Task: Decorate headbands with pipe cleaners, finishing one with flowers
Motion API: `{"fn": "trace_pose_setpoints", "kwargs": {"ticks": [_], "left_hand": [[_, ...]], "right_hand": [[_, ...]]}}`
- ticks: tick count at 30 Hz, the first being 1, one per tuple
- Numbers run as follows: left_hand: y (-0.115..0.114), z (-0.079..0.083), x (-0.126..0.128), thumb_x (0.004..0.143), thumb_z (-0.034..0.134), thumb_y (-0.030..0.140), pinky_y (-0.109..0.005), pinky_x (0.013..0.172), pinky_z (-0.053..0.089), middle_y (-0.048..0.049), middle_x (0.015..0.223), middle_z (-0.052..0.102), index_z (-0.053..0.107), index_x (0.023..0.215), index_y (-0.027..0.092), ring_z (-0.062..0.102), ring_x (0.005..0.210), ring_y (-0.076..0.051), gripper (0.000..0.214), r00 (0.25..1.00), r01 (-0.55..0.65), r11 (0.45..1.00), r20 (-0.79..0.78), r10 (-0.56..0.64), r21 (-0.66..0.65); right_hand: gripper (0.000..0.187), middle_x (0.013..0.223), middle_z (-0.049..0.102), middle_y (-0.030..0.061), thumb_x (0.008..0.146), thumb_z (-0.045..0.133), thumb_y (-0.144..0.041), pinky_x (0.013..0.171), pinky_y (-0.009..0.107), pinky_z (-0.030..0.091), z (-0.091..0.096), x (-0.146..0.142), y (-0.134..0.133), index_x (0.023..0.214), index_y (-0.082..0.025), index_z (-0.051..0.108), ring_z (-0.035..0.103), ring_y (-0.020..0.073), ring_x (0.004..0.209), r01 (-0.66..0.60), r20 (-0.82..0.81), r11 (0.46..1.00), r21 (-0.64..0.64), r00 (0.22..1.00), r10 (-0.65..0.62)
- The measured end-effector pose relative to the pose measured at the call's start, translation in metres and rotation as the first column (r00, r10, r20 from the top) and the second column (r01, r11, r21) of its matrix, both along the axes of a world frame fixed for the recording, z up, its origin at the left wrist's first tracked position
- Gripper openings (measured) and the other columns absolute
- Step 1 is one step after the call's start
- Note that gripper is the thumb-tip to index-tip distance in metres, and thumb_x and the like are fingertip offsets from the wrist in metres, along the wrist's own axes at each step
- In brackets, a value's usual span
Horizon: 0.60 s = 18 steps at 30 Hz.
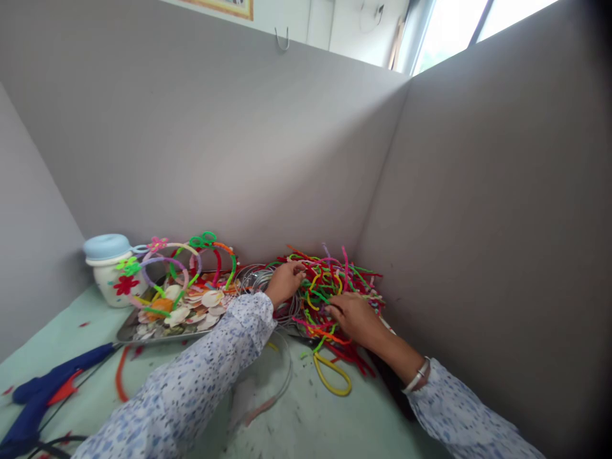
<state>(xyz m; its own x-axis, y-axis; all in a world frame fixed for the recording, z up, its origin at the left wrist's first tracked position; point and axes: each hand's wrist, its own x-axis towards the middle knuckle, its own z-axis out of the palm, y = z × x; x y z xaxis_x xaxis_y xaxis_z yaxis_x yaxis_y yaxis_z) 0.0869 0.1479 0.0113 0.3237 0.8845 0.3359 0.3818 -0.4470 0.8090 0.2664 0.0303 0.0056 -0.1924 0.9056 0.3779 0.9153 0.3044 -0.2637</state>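
A tangled heap of coloured pipe cleaners (pixel 335 280) lies in the far right corner of the table. My left hand (pixel 285 281) reaches into the heap's left side, fingers curled and pinched on some strands. My right hand (pixel 352 317) rests on the heap's near side with fingers bent down among the pipe cleaners; what they grip is hidden. A yellow pipe-cleaner loop (pixel 332 376) lies just in front of the right hand. Both arms wear blue-flecked white sleeves, and a watch (pixel 417 376) sits on the right wrist.
A metal tray (pixel 131 328) at left holds shells and pipe-cleaner headbands (pixel 184 264). A white jar with a blue lid (pixel 108 261) stands behind it. A blue glue gun (pixel 43 392) lies near left. Bare wire hoops (pixel 258 280) lie beside the heap. Grey partition walls (pixel 478 210) enclose the table.
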Motion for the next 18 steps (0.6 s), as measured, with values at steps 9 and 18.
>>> {"fn": "trace_pose_setpoints", "kwargs": {"ticks": [9, 18], "left_hand": [[-0.069, 0.029, 0.01, 0.089, 0.036, 0.051, -0.027, 0.059, 0.048, -0.0092, 0.075, 0.069, 0.067, 0.082, 0.011, 0.063, 0.061, -0.015, 0.051, 0.953, 0.264, 0.926, 0.221, -0.208, -0.269], [-0.061, 0.048, 0.008, 0.088, 0.047, 0.024, -0.02, 0.056, 0.045, -0.0015, 0.063, 0.058, 0.06, 0.079, 0.012, 0.053, 0.054, -0.008, 0.019, 0.584, 0.467, 0.741, 0.798, 0.15, -0.482]], "right_hand": [[0.034, 0.067, 0.065, 0.0018, 0.088, 0.043, -0.04, 0.059, 0.026, 0.042, 0.046, -0.004, 0.02, 0.093, -0.017, 0.067, 0.058, 0.0168, 0.061, 0.218, -0.49, 0.959, 0.184, 0.866, -0.103], [0.022, 0.092, 0.07, 0.0062, 0.091, 0.046, -0.025, 0.083, 0.032, 0.041, 0.033, -0.039, -0.011, 0.094, -0.02, 0.067, 0.062, 0.0202, 0.086, -0.101, -0.069, 0.992, 0.08, 0.992, 0.106]]}}
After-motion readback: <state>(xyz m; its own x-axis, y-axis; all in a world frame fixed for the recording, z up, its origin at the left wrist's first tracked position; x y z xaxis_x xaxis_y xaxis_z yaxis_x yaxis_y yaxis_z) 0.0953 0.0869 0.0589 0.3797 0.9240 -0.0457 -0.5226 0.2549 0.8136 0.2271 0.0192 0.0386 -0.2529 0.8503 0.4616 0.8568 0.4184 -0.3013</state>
